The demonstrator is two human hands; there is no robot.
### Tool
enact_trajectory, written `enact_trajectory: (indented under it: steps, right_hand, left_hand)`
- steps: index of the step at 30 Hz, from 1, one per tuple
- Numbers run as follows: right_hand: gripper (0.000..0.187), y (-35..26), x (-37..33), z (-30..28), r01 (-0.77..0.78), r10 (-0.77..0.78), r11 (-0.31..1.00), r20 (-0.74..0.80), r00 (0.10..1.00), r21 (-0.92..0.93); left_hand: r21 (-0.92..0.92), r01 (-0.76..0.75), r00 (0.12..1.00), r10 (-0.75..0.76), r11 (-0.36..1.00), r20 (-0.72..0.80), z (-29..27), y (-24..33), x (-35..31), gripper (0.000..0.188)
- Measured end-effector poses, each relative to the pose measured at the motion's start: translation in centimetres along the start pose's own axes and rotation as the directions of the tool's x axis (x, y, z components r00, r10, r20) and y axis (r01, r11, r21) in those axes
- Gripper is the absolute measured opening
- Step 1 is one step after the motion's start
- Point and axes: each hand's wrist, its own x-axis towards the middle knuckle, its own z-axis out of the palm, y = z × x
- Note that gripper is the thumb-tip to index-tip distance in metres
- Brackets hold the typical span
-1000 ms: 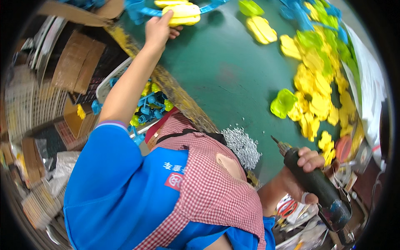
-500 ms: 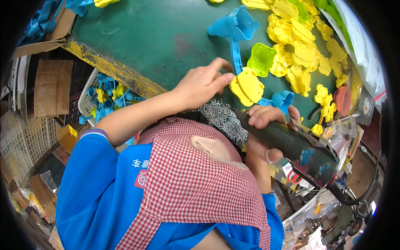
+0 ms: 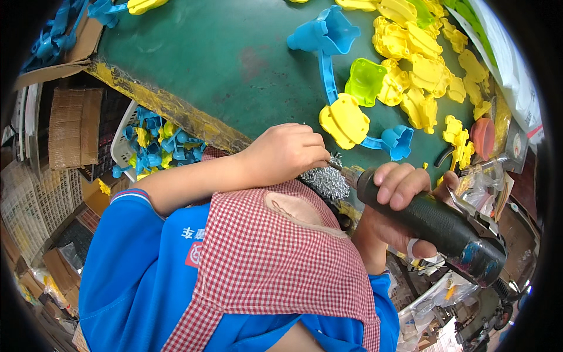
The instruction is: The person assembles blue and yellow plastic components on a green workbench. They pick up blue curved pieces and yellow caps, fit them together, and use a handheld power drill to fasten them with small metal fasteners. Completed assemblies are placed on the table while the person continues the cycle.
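My right hand (image 3: 394, 186) is wrapped round a dark electric screwdriver (image 3: 446, 230), its bit aimed left. Close to the bit's tip, my left hand (image 3: 284, 151) is closed with fingertips pinched together; what lies between them is too small to make out. Beneath the fingers and the bit is a heap of small silvery screws (image 3: 328, 183). Just beyond, on the green table, lies a yellow oval plastic piece (image 3: 345, 121) joined by blue arms to a large blue cup-like part (image 3: 326, 34) and a smaller blue cup (image 3: 397, 142). Neither hand touches this assembly.
A bright green shell (image 3: 365, 82) and a pile of yellow plastic pieces (image 3: 428, 73) cover the right of the green table (image 3: 193, 64). At the left, a white basket (image 3: 121, 146) holds blue and yellow parts. A cardboard box (image 3: 88, 44) sits beside the far left corner.
My left hand has left the yellow piece and come down to the screwdriver's tip, fingers now pinched. The screwdriver has shifted right and down in my right hand.
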Motion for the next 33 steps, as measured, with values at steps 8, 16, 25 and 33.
enact_trajectory:
  steps: [8,16,25,33]
  right_hand:
    - [0.098,-1.0,0.0,0.6,0.04,-0.043,0.996,-0.04,0.998,-0.086]
    - [0.098,-1.3,0.5,0.6,0.046,-0.046,0.999,-0.018,0.999,0.004]
    - [0.093,-1.3,0.8,0.2,0.044,-0.04,0.997,0.072,0.997,-0.056]
    - [0.097,-1.7,0.7,1.0,0.054,-0.051,0.996,-0.043,0.998,0.077]
  left_hand:
    - [0.183,-0.199,0.98,0.198,0.963,0.023,-0.7,0.0,1.1,0.017]
    - [-0.002,-0.149,0.988,0.148,0.989,-0.043,-0.4,0.5,1.8,0.023]
    - [0.119,-0.193,0.979,0.2,0.974,-0.042,-0.4,0.5,1.2,0.025]
    - [-0.093,-0.214,0.972,0.203,0.972,-0.114,-0.2,0.0,2.0,0.023]
